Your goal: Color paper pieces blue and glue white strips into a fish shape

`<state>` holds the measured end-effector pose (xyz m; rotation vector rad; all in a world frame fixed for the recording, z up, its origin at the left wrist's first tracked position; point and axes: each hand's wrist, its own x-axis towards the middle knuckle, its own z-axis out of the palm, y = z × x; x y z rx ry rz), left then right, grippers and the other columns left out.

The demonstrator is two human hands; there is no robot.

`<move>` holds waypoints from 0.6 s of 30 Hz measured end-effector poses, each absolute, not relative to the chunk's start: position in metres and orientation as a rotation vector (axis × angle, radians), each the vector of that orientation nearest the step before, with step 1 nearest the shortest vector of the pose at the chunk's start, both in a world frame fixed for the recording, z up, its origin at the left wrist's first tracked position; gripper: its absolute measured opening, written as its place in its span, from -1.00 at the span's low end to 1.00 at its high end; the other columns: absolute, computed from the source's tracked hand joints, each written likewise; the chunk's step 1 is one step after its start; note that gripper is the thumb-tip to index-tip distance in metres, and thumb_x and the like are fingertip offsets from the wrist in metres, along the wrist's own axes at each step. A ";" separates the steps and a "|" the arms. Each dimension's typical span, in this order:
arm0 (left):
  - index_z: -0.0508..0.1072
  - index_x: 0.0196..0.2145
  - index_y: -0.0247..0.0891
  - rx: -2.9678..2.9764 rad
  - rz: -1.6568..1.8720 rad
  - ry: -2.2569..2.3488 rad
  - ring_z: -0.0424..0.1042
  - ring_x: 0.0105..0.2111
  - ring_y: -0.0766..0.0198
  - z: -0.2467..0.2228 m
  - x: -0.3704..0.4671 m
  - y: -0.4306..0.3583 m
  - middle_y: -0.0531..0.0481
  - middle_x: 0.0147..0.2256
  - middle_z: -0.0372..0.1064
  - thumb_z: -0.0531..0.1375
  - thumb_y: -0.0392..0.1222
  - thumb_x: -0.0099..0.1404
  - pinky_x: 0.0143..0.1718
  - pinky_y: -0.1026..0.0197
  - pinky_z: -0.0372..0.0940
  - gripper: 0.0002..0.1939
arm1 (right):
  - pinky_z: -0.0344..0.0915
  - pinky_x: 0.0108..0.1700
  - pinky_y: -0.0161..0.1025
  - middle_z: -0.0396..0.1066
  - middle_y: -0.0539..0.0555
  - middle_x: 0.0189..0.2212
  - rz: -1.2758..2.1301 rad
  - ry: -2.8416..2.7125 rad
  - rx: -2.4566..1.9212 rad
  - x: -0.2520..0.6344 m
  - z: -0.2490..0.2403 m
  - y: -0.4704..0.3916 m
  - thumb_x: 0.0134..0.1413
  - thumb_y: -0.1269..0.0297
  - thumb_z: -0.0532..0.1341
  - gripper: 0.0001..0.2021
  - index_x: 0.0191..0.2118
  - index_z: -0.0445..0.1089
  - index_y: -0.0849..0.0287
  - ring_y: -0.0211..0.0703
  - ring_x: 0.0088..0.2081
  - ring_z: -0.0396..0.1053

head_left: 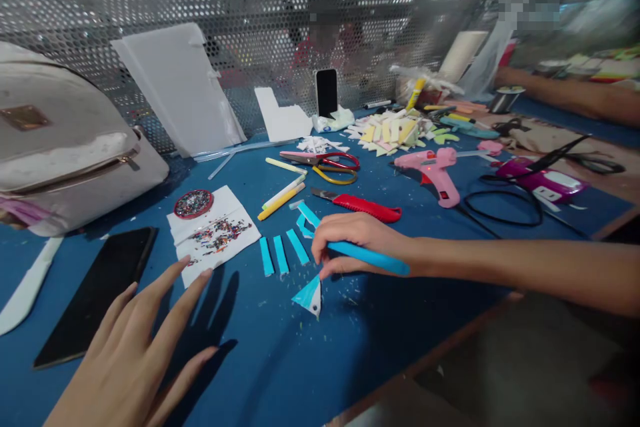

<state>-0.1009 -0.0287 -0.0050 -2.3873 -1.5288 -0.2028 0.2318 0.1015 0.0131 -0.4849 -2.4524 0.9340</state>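
Observation:
My left hand is spread with nothing in it, its fingertips over the near edge of a white paper strewn with small coloured bits. A blue pen-like stick lies within my right hand, whose fingers are bent together. Just below those fingertips is a small blue and white triangular piece with a dark dot; whether they grip it is unclear. Short blue strips lie left of my right hand. Beyond it are a red cutter and yellow markers.
A dark phone and a white backpack stand to the left. Scissors, a pink glue gun with a cable, and a heap of paper pieces lie farther back. Another person's arm reaches in at the right.

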 end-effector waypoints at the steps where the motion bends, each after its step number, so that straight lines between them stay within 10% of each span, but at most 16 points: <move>1: -0.16 0.37 0.00 -2.391 -0.214 -1.523 0.18 0.21 -0.25 -0.006 -0.101 -0.029 -0.11 0.35 -0.12 -0.08 0.15 0.40 0.19 -0.31 0.12 -0.33 | 0.25 -0.20 -0.28 0.45 0.05 -0.34 0.902 -2.480 -0.473 0.234 0.012 0.102 0.16 0.13 0.30 -0.77 -0.28 0.41 0.21 -0.18 -0.23 0.35; 18: -0.08 0.37 -0.08 -2.442 -0.203 -1.398 0.21 0.17 -0.17 -0.011 -0.097 -0.027 -0.12 0.34 -0.10 -0.03 0.14 0.40 0.12 -0.26 0.21 -0.33 | 0.22 -0.06 -0.21 0.38 0.09 -0.14 0.843 -2.640 -0.468 0.236 0.004 0.102 0.04 0.15 0.39 -0.60 -0.05 0.34 0.18 -0.12 -0.08 0.27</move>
